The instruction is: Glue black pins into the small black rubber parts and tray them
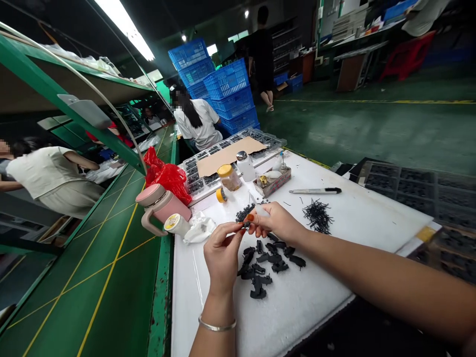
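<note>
My left hand (pixel 225 253), with a silver bangle at the wrist, is closed in a pinch on a small black part (pixel 246 225). My right hand (pixel 280 223) meets it there, thumb and fingers at the same part. A whitish, tapered object (pixel 261 210), perhaps a small squeeze bottle, is held in the right hand; much of it is hidden. Below the hands lie several black molded pieces (pixel 274 259). Behind them is a heap of tiny dark parts (pixel 243 213). Right of the right hand sits a pile of thin black pins (pixel 318 216).
A pen (pixel 315 191), yellow-lidded jar (pixel 229 178), pump bottle (pixel 245 167), yellow tape roll (pixel 221 195) and small box (pixel 272 182) stand on the white table. A pink mug (pixel 163 206) is left, beside a green conveyor (pixel 107 258). Parts trays (pixel 195 171) lie behind; people sit nearby.
</note>
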Demonstrator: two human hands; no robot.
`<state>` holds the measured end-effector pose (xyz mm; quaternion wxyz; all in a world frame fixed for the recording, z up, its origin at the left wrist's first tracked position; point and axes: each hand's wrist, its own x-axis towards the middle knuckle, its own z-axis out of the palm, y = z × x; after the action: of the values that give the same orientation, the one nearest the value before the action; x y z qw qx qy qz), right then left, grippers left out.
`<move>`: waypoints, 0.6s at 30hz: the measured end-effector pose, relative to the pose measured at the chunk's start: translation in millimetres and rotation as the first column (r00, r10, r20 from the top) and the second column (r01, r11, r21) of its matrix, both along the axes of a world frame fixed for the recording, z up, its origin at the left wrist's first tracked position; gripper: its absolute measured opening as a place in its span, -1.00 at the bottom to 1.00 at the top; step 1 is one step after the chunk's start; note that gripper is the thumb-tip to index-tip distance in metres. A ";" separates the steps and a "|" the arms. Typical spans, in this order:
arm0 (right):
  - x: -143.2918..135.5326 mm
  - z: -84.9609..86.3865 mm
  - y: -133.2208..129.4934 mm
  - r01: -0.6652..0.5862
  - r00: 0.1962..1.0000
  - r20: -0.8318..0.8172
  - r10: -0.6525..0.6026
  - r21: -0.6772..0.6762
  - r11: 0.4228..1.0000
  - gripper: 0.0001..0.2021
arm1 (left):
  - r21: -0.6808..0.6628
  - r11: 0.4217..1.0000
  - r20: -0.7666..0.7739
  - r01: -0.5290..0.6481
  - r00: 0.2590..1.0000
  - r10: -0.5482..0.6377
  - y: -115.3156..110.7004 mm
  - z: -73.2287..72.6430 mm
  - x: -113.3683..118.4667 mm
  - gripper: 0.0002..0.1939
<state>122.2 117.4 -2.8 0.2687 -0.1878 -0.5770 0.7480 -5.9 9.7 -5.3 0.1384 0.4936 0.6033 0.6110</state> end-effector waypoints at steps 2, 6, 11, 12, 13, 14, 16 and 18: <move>-0.2 -1.8 0.7 -0.037 0.999 0.001 0.037 -0.036 0.999 -0.59 | 0.031 1.000 -0.125 0.005 0.992 -0.001 -1.2 0.8 0.5 -0.92; 0.0 -4.4 1.0 -0.071 0.997 -0.030 0.069 -0.056 0.996 -0.63 | 0.014 1.000 -0.149 -0.003 0.989 0.005 -2.4 1.5 1.0 -0.90; -0.7 -6.3 2.1 0.018 0.999 -0.038 -0.019 -0.027 0.999 -0.60 | -0.061 0.998 0.065 -0.001 0.998 0.005 -1.0 0.9 1.0 -0.75; -1.0 -6.5 2.2 0.031 0.999 -0.041 -0.032 -0.021 0.999 -0.60 | -0.070 0.998 0.089 0.006 0.996 0.001 -0.8 0.9 1.2 -0.74; -1.2 -6.7 2.1 0.039 0.998 -0.042 -0.040 -0.015 0.999 -0.60 | -0.080 0.997 0.104 0.008 0.995 0.000 -0.8 1.0 1.5 -0.74; -1.4 -6.7 1.9 0.042 0.998 -0.041 -0.042 -0.006 0.999 -0.60 | -0.090 0.996 0.113 0.005 0.994 0.005 -0.8 1.3 1.9 -0.74; -1.8 -6.5 1.1 0.040 0.999 -0.032 -0.039 0.023 0.999 -0.61 | -0.106 0.994 0.117 -0.020 0.993 0.033 -1.0 2.0 2.7 -0.76; -2.1 -6.0 0.0 0.038 0.999 -0.013 -0.038 0.063 0.997 -0.63 | -0.114 0.992 0.118 -0.054 0.991 0.067 -1.1 3.0 3.4 -0.78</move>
<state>120.0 117.4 -8.8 0.2922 -0.1856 -0.5951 0.7253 -2.6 8.7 -2.3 0.1834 0.4285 0.6412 0.6096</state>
